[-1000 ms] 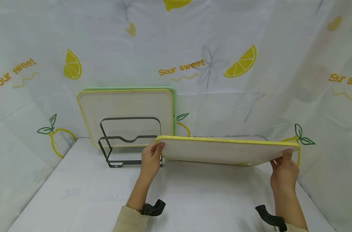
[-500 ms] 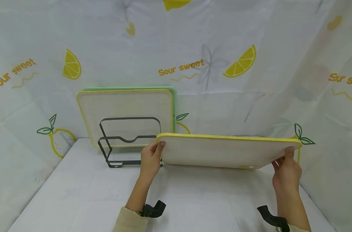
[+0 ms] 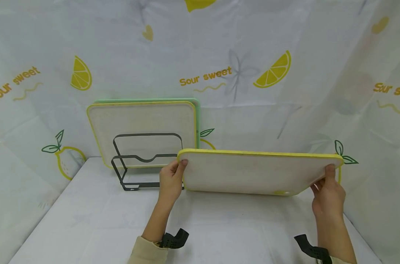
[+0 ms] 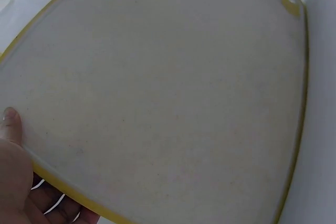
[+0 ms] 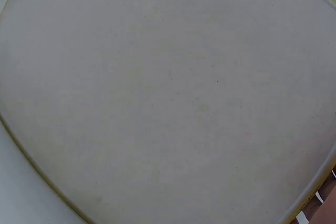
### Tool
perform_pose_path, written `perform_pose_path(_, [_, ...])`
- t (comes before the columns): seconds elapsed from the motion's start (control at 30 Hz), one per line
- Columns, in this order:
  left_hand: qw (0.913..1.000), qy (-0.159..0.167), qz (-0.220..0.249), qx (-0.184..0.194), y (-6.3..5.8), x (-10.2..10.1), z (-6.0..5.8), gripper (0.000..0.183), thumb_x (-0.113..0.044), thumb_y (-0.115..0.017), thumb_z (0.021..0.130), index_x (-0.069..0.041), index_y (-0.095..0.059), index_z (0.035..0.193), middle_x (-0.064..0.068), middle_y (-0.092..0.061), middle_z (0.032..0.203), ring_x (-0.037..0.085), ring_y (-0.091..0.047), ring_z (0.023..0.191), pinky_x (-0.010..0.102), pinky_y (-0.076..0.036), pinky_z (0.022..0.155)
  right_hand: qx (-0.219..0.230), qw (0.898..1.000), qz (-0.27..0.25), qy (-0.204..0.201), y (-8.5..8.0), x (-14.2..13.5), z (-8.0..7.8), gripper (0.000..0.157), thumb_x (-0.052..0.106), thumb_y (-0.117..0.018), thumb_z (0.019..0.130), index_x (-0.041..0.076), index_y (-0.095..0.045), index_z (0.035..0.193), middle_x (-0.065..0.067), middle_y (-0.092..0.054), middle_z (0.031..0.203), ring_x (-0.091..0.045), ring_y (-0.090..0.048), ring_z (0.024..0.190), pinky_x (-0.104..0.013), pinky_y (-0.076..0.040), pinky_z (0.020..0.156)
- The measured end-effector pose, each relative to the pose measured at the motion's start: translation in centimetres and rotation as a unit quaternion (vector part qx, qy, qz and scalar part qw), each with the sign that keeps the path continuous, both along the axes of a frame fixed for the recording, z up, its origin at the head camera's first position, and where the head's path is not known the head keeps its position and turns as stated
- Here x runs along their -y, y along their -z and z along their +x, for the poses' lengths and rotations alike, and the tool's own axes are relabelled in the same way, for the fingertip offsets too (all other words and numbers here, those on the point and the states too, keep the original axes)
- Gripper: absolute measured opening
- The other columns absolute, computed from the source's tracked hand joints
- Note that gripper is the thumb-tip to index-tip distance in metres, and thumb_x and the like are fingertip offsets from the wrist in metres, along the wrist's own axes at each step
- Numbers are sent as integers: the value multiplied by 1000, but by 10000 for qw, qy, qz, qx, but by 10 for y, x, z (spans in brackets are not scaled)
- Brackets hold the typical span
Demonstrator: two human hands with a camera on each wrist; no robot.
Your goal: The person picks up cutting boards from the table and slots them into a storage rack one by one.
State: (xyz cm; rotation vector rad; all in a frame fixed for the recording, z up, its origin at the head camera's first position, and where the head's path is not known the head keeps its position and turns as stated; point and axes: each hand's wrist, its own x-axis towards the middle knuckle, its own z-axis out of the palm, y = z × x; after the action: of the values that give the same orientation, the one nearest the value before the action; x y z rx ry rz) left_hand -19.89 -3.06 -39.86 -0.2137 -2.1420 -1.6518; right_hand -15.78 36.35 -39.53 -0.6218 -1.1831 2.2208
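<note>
A white cutting board with a yellow rim [image 3: 252, 172] leans at a tilt over the table, its broad face toward me. My left hand [image 3: 171, 179] grips its left end, thumb on the near face and fingers behind the edge. At the other end, my right hand [image 3: 329, 194] pinches the right edge the same way. The board's face [image 4: 168, 87] fills both wrist views, and a small yellow mark [image 4: 290, 2] shows near one corner. Whether its lower edge touches the tabletop, I cannot tell.
A black wire rack [image 3: 147, 159] stands left of my left hand, its right end partly hidden. Behind it, another yellow-rimmed board [image 3: 144, 119] leans with a green-edged board [image 3: 197, 121]. A lemon-print sheet [image 3: 239, 29] hangs behind the white table [image 3: 239, 231].
The held board has tilted more upright, its top edge rising and more of its face showing. My right hand has shifted slightly right. The left hand has barely moved.
</note>
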Motion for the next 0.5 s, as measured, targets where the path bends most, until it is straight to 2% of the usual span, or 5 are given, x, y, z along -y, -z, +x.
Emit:
perform_pose_path(0.1, [10000, 36, 45, 33, 0, 1, 0, 40, -38, -61, 100, -1, -74, 92, 19, -63, 68, 12, -51, 58, 21, -43, 51, -74, 10000, 38, 9, 1, 0, -1, 57, 47, -74, 86, 19, -64, 135, 9, -70, 110, -12, -56, 115, -35, -17, 128])
perform_pose_path(0.23, [9999, 41, 119, 86, 0, 1, -1, 42, -40, -60, 100, -1, -75, 93, 20, -64, 70, 13, -51, 56, 20, -43, 51, -310, 9995, 89, -8, 8, 0, -4, 44, 38, -73, 90, 15, -70, 127, 8, -72, 108, -12, -56, 113, -29, -29, 119])
perform_pose_path(0.33, [9998, 45, 165, 118, 2, 1, -2, 44, -42, -61, 99, -1, -75, 95, 18, -68, 75, 15, -54, 61, 20, -45, 53, -568, 9982, -23, -166, 18, -1, -7, 36, 33, -70, 93, 13, -72, 123, 8, -74, 107, -10, -58, 111, -26, -34, 108])
perform_pose_path(0.5, [9997, 71, 196, 146, 3, 1, -3, 43, -41, -61, 99, 0, -76, 96, 17, -74, 85, 18, -59, 70, 21, -49, 60, -908, 9939, -113, -618, 33, -5, -8, 26, 30, -66, 97, 14, -73, 117, 9, -75, 105, -6, -61, 108, -24, -32, 105])
